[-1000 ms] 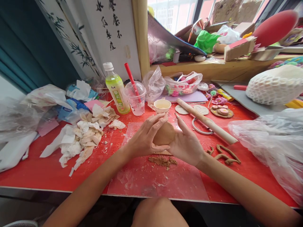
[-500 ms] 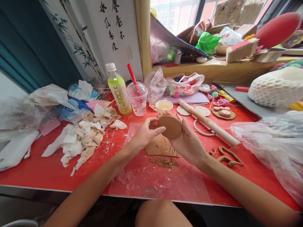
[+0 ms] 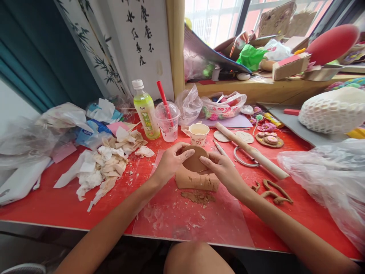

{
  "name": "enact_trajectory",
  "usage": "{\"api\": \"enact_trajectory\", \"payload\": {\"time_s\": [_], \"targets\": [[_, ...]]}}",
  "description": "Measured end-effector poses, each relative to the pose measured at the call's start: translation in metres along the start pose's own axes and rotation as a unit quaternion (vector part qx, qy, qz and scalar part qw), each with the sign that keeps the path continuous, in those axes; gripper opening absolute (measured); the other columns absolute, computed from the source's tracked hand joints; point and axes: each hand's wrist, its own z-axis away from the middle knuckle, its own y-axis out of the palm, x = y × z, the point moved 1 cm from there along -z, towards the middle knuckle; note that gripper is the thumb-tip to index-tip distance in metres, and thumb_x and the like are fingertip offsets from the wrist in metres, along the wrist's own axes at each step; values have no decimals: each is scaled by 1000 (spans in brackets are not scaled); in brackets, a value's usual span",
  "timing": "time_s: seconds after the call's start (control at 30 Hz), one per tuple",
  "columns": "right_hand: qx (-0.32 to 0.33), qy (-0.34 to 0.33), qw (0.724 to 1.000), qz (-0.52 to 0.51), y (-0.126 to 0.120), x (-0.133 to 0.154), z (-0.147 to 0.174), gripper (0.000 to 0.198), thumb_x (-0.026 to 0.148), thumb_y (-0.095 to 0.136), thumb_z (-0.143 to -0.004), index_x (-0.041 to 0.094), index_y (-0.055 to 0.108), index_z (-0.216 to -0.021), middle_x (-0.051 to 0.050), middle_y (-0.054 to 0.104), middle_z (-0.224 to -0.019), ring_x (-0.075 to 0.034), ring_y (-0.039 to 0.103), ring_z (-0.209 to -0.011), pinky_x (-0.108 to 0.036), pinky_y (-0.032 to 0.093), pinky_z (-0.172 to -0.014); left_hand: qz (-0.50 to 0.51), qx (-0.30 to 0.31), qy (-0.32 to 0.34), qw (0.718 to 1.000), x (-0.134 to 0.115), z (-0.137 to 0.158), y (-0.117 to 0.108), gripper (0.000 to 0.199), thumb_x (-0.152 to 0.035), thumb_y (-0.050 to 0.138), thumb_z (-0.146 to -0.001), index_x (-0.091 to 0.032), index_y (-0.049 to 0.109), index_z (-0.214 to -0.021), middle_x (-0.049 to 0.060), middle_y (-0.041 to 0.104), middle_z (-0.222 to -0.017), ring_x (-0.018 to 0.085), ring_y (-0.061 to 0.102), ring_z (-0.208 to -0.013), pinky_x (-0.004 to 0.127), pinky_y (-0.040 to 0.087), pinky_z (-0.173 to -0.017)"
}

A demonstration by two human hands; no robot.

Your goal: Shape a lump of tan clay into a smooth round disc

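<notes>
A round, flat brown clay disc [image 3: 194, 160] is held up between my two hands. My left hand [image 3: 172, 161] grips its left side, thumb on the near face and fingers behind. My right hand [image 3: 224, 167] pinches its right edge the same way. Below the disc lies a block of brown clay [image 3: 196, 182] with a scored face, partly hidden by the disc and hands. Clay crumbs [image 3: 198, 197] are scattered in front of the block on a clear plastic sheet [image 3: 194, 224]. Just behind the hands stands a paper cup [image 3: 199, 133] of cloudy liquid.
At right lie a rolling pin [image 3: 253, 152], a pen-like tool [image 3: 224, 151], a metal ring [image 3: 241, 160] and curled clay strips [image 3: 276, 192]. Crumpled tissues [image 3: 111, 161] cover the left, with a green drink bottle [image 3: 146, 110] and plastic cup [image 3: 168, 121] behind. Plastic bags [image 3: 322, 167] fill the far right.
My right hand has turned from an open palm under the disc to pinching its right edge. The disc has shifted slightly left and down; the pen-like tool now shows on the table.
</notes>
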Motion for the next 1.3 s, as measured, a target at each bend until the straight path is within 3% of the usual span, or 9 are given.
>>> {"api": "enact_trajectory", "payload": {"time_s": [0.17,0.3,0.47,0.7,0.83,0.93,1.03,1.13,1.3], "targets": [[-38,-22,999,9,-2,-4,1,34,48,62,-76,15,59,-72,0,57,-68,-12,55,-67,-25,49,-61,55,21,-62,996,8,-4,-3,29,-38,64,-76,-12,61,-89,3,64,-86,13,57,-77,25,44,-68],[-5,-9,999,37,-3,-4,-2,34,48,63,-76,15,64,-80,-2,62,-76,-14,58,-71,-26,49,-63,27,-1,-38,999,10,-6,-5,24,-36,67,-73,-13,62,-78,0,62,-75,12,55,-70,24,42,-64],[-57,-31,997,33,-6,-4,-1,32,47,61,-77,15,62,-77,-3,61,-75,-14,57,-72,-26,46,-63,90,14,-60,994,8,-5,1,31,-37,68,-71,-12,63,-90,4,66,-87,15,59,-79,27,45,-71],[-64,-50,991,110,-8,-5,-3,35,50,59,-78,15,58,-71,-1,54,-67,-12,50,-64,-24,38,-56,2,-36,-29,999,14,-3,0,21,-34,67,-73,-14,63,-80,2,67,-80,15,61,-75,26,45,-68],[-84,-76,980,165,-9,-4,-3,36,48,56,-81,16,53,-65,2,48,-61,-10,44,-59,-23,33,-52,34,-1,-38,999,13,-4,1,28,-32,69,-69,-14,63,-91,4,68,-90,17,62,-83,28,47,-72],[-86,-81,977,178,-9,-2,-1,34,46,57,-81,16,54,-64,2,49,-60,-10,46,-59,-23,35,-53,18,18,-60,998,9,-4,2,27,-32,69,-68,-14,66,-88,4,68,-87,18,61,-79,27,46,-67],[-56,-61,990,118,-7,0,-3,28,45,61,-78,17,61,-81,-1,62,-76,-14,58,-71,-25,44,-61,22,2,-53,998,9,-3,3,23,-32,68,-69,-15,67,-83,3,68,-82,17,60,-76,27,45,-65],[1,-24,1000,13,-5,-2,-6,35,39,68,-72,19,60,-100,-5,67,-98,-18,63,-91,-31,51,-77,84,-38,-36,995,14,-2,3,26,-32,69,-70,-14,67,-89,4,68,-87,17,60,-80,28,46,-72],[-27,-47,998,-25,-6,-7,-9,28,34,69,-72,17,64,-93,-7,68,-99,-19,64,-92,-34,52,-82,141,-37,-37,989,20,-3,4,33,-33,68,-73,-13,64,-99,6,68,-96,19,61,-88,32,47,-80]]}}
